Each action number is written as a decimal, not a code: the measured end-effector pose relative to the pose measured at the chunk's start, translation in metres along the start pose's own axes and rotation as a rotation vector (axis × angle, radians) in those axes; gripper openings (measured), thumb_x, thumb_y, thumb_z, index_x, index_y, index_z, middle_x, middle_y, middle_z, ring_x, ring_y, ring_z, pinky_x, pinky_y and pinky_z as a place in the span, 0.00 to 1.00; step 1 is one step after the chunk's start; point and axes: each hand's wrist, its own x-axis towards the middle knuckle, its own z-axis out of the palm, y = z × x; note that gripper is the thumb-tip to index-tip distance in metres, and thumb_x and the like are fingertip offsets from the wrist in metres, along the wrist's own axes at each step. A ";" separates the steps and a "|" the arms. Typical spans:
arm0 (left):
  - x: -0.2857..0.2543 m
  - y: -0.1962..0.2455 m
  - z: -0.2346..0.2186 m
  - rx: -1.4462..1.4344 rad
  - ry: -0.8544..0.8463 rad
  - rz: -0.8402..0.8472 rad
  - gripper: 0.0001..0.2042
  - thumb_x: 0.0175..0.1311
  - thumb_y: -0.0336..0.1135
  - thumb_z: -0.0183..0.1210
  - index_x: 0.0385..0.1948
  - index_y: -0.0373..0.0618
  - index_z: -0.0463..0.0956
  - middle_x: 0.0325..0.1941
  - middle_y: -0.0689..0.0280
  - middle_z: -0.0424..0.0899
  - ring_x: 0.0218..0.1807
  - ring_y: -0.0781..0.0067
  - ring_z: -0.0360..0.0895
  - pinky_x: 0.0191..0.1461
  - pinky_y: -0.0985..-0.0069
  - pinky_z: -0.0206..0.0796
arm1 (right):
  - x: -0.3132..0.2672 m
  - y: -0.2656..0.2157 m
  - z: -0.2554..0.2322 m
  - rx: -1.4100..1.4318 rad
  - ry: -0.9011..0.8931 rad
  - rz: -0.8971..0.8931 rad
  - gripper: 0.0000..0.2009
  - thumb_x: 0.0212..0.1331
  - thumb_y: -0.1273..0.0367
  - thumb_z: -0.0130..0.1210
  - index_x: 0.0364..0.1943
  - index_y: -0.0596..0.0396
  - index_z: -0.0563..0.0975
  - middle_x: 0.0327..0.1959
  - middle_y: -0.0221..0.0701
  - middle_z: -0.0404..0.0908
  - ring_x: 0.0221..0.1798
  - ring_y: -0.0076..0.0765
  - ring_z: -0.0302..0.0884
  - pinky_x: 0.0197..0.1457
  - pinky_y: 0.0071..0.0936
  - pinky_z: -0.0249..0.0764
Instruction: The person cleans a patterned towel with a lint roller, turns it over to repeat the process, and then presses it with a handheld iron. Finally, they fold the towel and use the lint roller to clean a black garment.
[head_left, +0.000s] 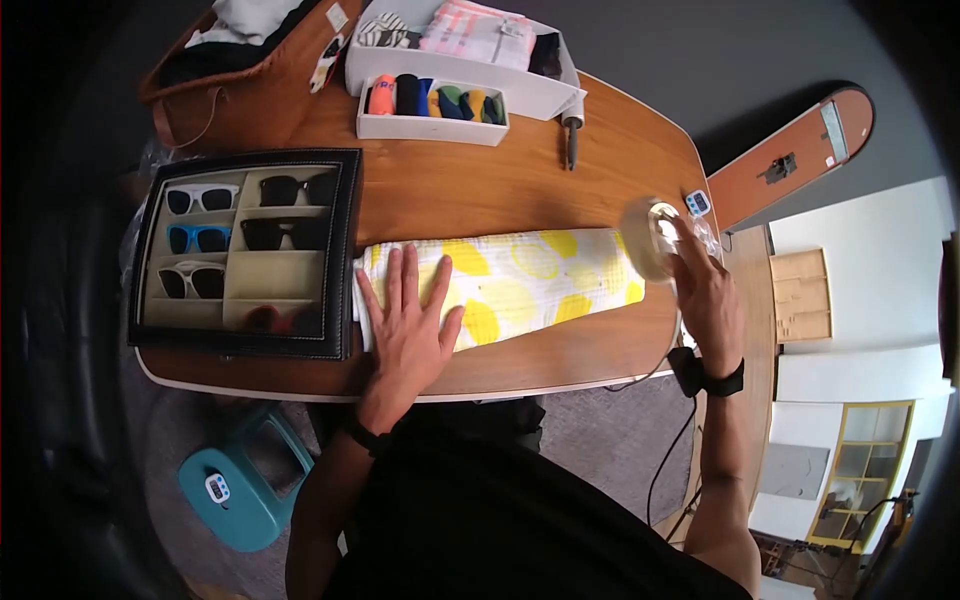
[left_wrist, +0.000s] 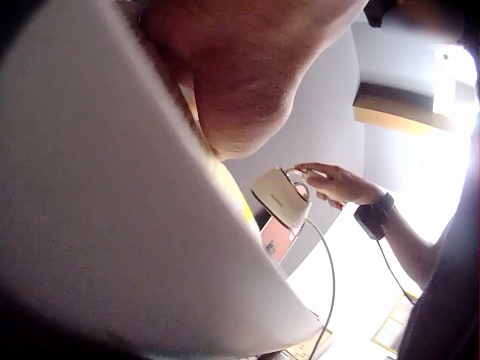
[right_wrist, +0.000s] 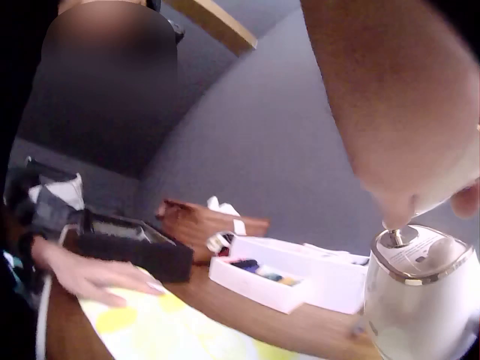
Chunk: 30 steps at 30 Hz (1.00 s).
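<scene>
A folded cloth with a yellow lemon print lies lengthwise on the wooden table. My left hand rests on its left end, palm down with the fingers spread. At the cloth's right end, my right hand grips a small cream steam iron by its top handle. In the left wrist view the iron is tilted and a white cord hangs from it. The right wrist view shows its pale body and shiny rim close up. The head view shows the iron blurred, overlapping the cloth's right edge.
A black sunglasses case stands left of the cloth. Farther back are a brown leather bag, a white box of rolled socks and a larger white box. A grey-handled tool and a small timer lie on the table.
</scene>
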 end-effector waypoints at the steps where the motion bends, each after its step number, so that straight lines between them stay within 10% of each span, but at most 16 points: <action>1: 0.003 0.003 -0.002 0.008 -0.022 0.004 0.31 0.73 0.50 0.51 0.74 0.48 0.64 0.81 0.45 0.53 0.82 0.43 0.46 0.80 0.32 0.22 | 0.002 -0.010 -0.003 0.085 0.023 -0.042 0.26 0.70 0.64 0.57 0.71 0.28 0.69 0.32 0.40 0.84 0.30 0.49 0.85 0.29 0.45 0.77; 9: 0.017 0.017 -0.005 -0.009 -0.248 0.053 0.36 0.74 0.52 0.51 0.76 0.39 0.55 0.83 0.47 0.48 0.84 0.48 0.41 0.81 0.35 0.19 | 0.009 -0.100 0.054 0.296 -0.122 -0.097 0.26 0.70 0.59 0.55 0.72 0.33 0.68 0.25 0.43 0.81 0.23 0.52 0.81 0.26 0.45 0.77; 14: 0.019 0.020 -0.008 0.022 -0.248 0.067 0.33 0.72 0.54 0.53 0.78 0.60 0.58 0.84 0.49 0.43 0.85 0.47 0.38 0.79 0.33 0.22 | 0.011 -0.091 0.057 0.380 -0.134 -0.075 0.27 0.69 0.62 0.57 0.73 0.31 0.68 0.25 0.41 0.80 0.25 0.52 0.81 0.28 0.47 0.75; 25: 0.020 0.019 -0.003 0.072 -0.284 0.065 0.32 0.71 0.55 0.55 0.76 0.65 0.62 0.84 0.51 0.47 0.84 0.47 0.42 0.78 0.30 0.25 | -0.041 -0.037 0.038 0.297 -0.273 -0.072 0.28 0.68 0.62 0.59 0.73 0.24 0.68 0.25 0.38 0.77 0.20 0.46 0.79 0.26 0.43 0.77; 30: 0.021 0.019 -0.004 0.062 -0.289 0.072 0.32 0.70 0.56 0.56 0.76 0.65 0.62 0.84 0.53 0.46 0.84 0.47 0.42 0.80 0.33 0.25 | -0.049 0.016 0.047 0.386 -0.356 0.140 0.25 0.67 0.73 0.59 0.69 0.45 0.73 0.48 0.46 0.86 0.41 0.55 0.86 0.42 0.42 0.80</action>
